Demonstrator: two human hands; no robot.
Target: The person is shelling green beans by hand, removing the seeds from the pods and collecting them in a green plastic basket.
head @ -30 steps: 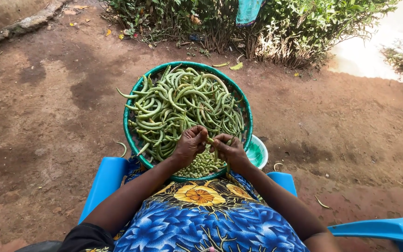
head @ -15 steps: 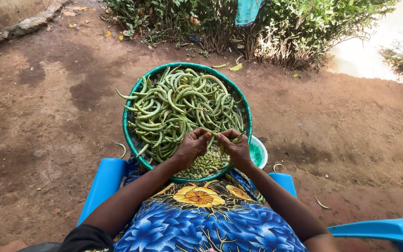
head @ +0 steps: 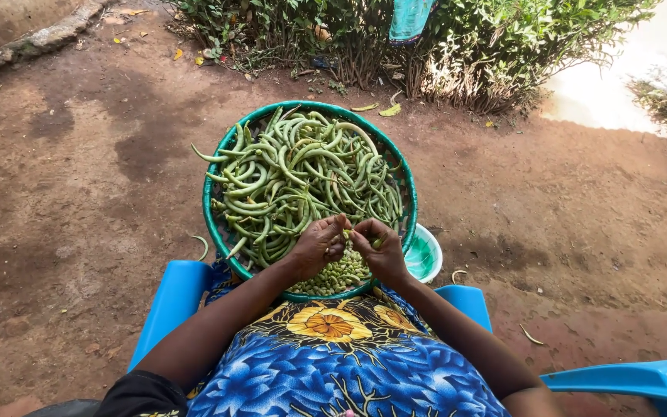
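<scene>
A round green basket (head: 216, 177) rests on my lap, piled with long green bean pods (head: 295, 181). A heap of shelled pale green beans (head: 340, 276) lies at its near edge. My left hand (head: 318, 247) and my right hand (head: 378, 251) meet over that heap. Both pinch one green pod (head: 349, 232) between their fingertips. My forearms reach forward over a blue cloth with yellow flowers (head: 333, 363).
A small green bowl (head: 424, 256) sits on the ground just right of the basket. I sit on a blue plastic chair (head: 170, 305); another blue chair edge (head: 634, 380) is at lower right. Bare reddish dirt surrounds me, with bushes (head: 426, 38) ahead and empty pods scattered about.
My two hands have drawn closer together over the shelled beans and risen slightly; the pod between them is worked by the fingertips. The basket has stayed in place.
</scene>
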